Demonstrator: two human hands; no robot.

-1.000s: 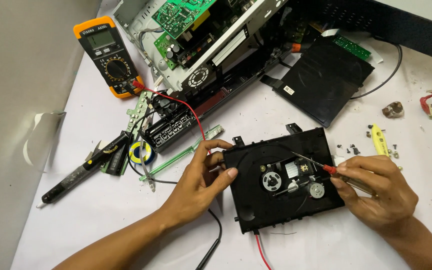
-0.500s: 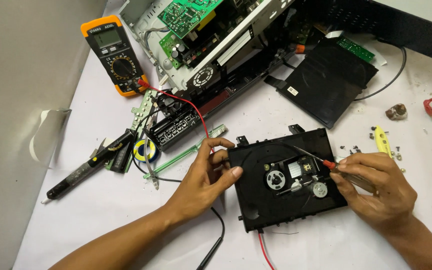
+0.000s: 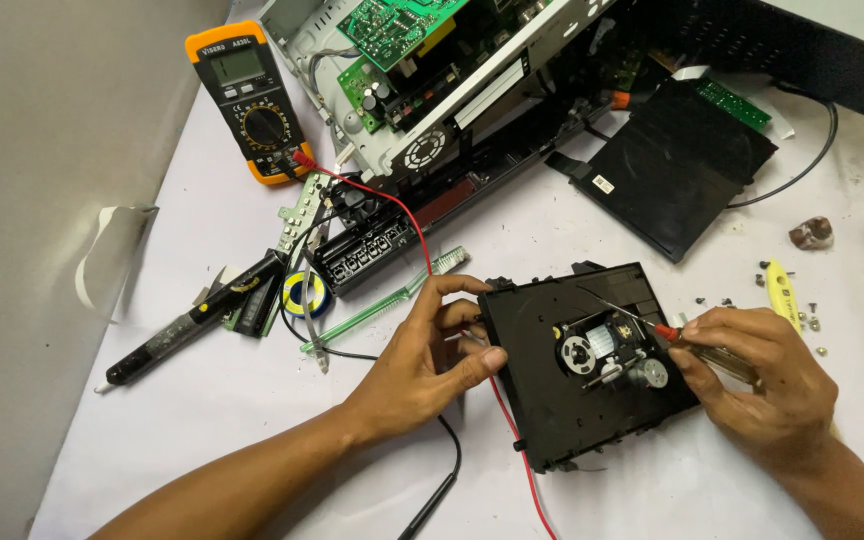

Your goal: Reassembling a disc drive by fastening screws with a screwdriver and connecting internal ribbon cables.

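1. The black plastic disc-drive mechanism, square with a round spindle hub and small motor at its middle, lay flat on the white table, low and right of centre, between the two hands.
2. The left hand gripped the mechanism's left edge: the thumb pressed against the side wall, the fingers curled over the upper left corner, closed firmly on the frame.
3. The right hand rested at the mechanism's right edge, fingers wrapped closed around a thin screwdriver with a red collar and clear handle.
4. The screwdriver's slender metal shaft reached leftward over the mechanism's upper part, its tip above the black surface; whether it touched could not be told.
5. A red wire ran under the mechanism's left edge and off the bottom of the view, beside a black probe lead.
6. Behind the left hand lay a green translucent strip, a black connector block and a black soldering iron.
7. An orange multimeter sat at the upper left, near an opened metal chassis with green circuit boards.
8. Small loose screws were scattered just beyond the right hand.
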